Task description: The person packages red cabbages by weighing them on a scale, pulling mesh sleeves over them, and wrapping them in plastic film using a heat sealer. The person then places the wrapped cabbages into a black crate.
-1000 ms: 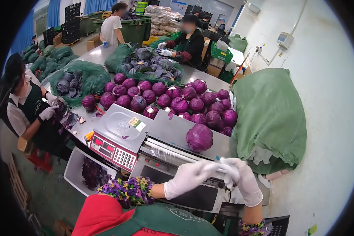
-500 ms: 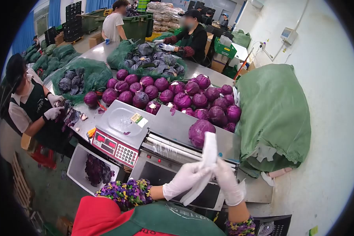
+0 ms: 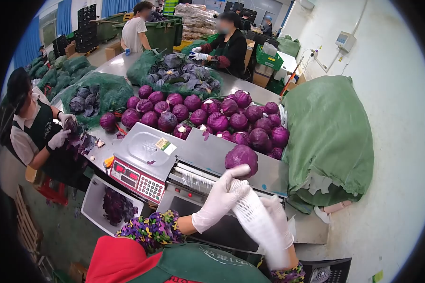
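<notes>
A white mesh foam sleeve (image 3: 257,219) stretches between my gloved hands, its lower end blurred. My left hand (image 3: 221,200) grips its upper end, fingers closed round it. Partly behind the sleeve, my right hand (image 3: 277,217) is closed against its right side. One purple cabbage (image 3: 241,161) sits on the metal wrapping machine (image 3: 208,153), just beyond my left hand. Several more purple cabbages (image 3: 218,121) are heaped on the table behind the machine.
At the left are a scale (image 3: 139,177), a white bin (image 3: 92,207) with purple leaves and a co-worker (image 3: 40,125) handling a cabbage. A large green sack (image 3: 330,141) stands right. Further back, two people stand near netted cabbages (image 3: 179,70).
The sleeve has swung from pointing up to slanting down to the right. My left hand has risen to its upper end. The co-worker at the left has shifted their hands.
</notes>
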`<state>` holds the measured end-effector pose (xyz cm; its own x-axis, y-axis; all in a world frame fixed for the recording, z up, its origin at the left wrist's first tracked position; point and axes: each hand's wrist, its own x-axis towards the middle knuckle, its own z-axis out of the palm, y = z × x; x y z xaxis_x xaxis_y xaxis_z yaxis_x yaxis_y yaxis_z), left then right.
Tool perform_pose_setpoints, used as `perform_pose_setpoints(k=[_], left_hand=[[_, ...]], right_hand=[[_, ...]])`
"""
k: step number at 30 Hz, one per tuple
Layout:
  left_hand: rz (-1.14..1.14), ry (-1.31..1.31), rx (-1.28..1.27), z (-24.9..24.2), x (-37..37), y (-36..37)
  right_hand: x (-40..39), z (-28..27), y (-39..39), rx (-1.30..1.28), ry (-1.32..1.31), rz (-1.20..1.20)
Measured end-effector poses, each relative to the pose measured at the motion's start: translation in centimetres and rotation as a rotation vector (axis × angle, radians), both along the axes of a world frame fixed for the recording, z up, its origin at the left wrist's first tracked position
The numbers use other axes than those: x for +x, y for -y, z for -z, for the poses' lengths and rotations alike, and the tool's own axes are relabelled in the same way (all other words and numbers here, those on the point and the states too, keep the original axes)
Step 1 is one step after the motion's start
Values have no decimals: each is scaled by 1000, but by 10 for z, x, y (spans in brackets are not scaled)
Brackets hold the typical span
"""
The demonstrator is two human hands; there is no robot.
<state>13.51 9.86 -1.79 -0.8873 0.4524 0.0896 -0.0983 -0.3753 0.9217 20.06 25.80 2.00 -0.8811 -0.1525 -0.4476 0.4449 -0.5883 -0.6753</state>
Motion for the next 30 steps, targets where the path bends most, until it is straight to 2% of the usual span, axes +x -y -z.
perform_pose_setpoints(k=[1, 2, 4, 5, 6, 8, 9, 10, 11, 12, 14, 16, 18, 20, 21, 22, 24, 25, 26, 28, 30], left_hand=[[-24, 81, 134, -6, 2, -2], [-49, 166, 268, -8, 4, -5], [-88, 191, 260, 3, 3, -11], [-96, 125, 198, 5, 3, -12], [-104, 59, 136, 7, 2, -13], [-151, 58, 148, 16, 1, -16], [-284, -180, -77, 18, 1, -16], [-411, -419, -305, 13, 1, -14], [-531, -565, -394, 6, 3, -8], [-607, -712, -368, 4, -1, -7], [-353, -437, -138, 20, -2, -3], [-125, -154, 137, 20, -6, 3], [148, 91, 198, 12, -8, 13], [490, 3, -99, 67, -6, 9], [554, 15, -457, 33, -8, 17], [623, 25, -818, -3, -14, 24], [169, 130, -465, 23, -21, 40], [20, 247, -387, 44, -50, 42], [-222, -13, -293, 66, -87, 40], [-475, -332, -589, 63, -139, 44], [-645, -400, -953, 59, -166, 34]], right_hand=[[-6, 32, -30, 39, -366, -162], [-12, 51, -31, 37, -361, -161], [-21, 74, -18, -86, -497, -23], [-22, 79, 0, 504, -637, 178], [-24, 78, 11, 505, -638, 177], [-25, 70, 23, 248, -652, 337], [-23, 74, 12, 513, -615, 227], [-17, 51, 21, 343, -521, 198], [-17, 46, 21, 369, -535, 209], [-17, 45, 21, 394, -548, 220], [-13, 55, 3, 381, -476, 187], [-12, 60, -7, 600, -442, 87], [-14, 54, -19, 618, -511, 144], [-22, 49, -37, -12, -452, 356], [-24, 46, -52, -67, -577, 257], [-30, 42, -53, -67, -560, 279], [-39, 32, -60, 737, -398, -14], [-48, 40, -68, 1068, -499, -167], [-66, 53, -78, 1397, -603, -343], [-111, 61, -91, 1355, -458, -370], [-160, 62, -90, 1543, -451, -66]])
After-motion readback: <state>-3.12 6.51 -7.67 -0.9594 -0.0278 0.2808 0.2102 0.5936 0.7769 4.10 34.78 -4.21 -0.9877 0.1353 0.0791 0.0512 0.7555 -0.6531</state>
